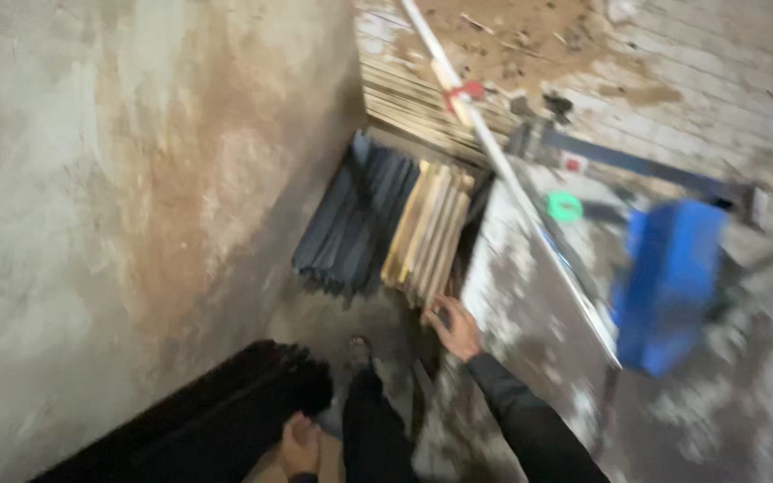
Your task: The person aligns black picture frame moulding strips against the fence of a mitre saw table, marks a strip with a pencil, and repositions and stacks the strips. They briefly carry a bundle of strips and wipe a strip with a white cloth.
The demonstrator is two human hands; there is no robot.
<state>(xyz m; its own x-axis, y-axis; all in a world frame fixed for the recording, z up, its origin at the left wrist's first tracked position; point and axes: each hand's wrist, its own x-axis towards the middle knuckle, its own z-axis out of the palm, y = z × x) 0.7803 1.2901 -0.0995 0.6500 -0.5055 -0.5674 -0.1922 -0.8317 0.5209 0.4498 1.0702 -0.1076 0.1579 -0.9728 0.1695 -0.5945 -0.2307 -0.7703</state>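
The wall [91,179] is grey-beige plaster with a rusty brown stain down its middle. Against it lean dark slate-blue strips [351,224] and pale yellow-tan wooden slats [428,234]. A white pole [503,174] carries a red band — beside it a bright green disc [565,207] and a vivid blue box [670,282]. The right hand [454,327] shows from a black sleeve [530,420] — the bundle [216,420] by the left hand [299,444] is black.

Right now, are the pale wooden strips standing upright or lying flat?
Lying flat: the pale wooden strips lie bundled side by side beside the dark strips.
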